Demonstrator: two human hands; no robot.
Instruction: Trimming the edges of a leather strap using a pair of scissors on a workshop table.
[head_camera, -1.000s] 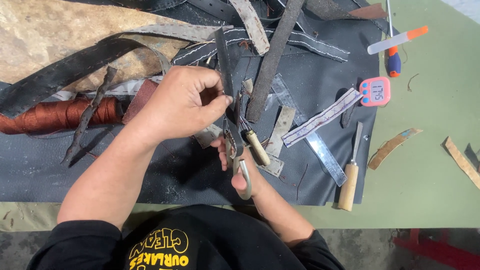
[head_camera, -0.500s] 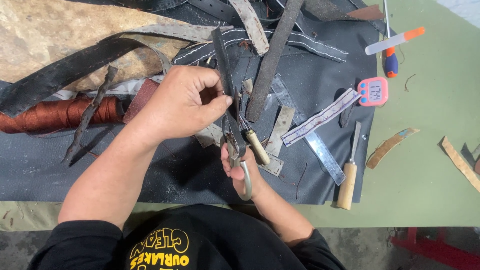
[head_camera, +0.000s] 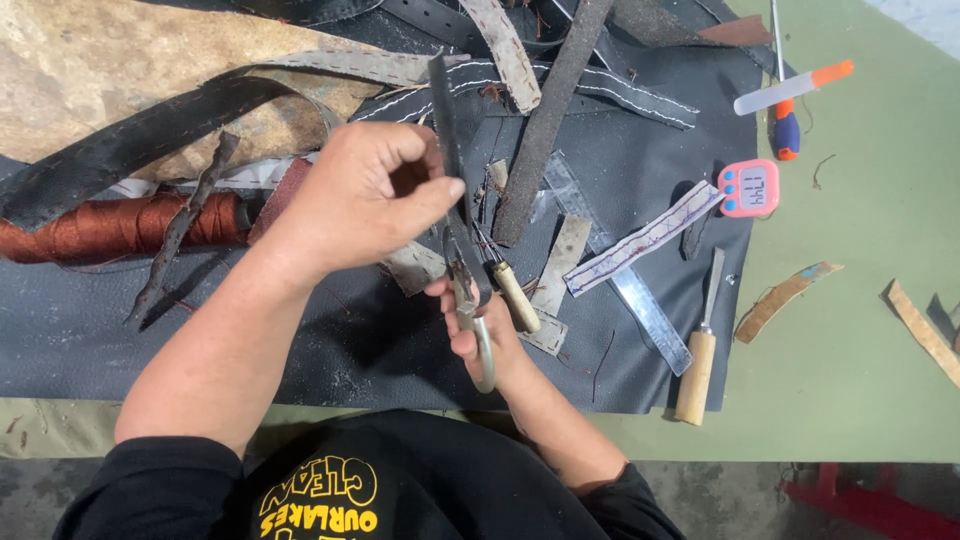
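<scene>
Left hand (head_camera: 370, 200) arched over the bench (head_camera: 860, 330), fingers pinching a dark leather strip (head_camera: 445, 130). Right hand (head_camera: 478, 325) palm-up below, fingers curled around scissors (head_camera: 472, 300) biting the strip.

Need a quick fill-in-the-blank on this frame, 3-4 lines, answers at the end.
1. The left hand pinches a dark ____.
2. The right hand grips ____ with a metal loop handle.
3. The spool of thread at the left is ____ in colour.
4. The pink timer lies ____ the wooden-handled chisel in the picture.

Missing words: strap; scissors; reddish-brown; above
</scene>
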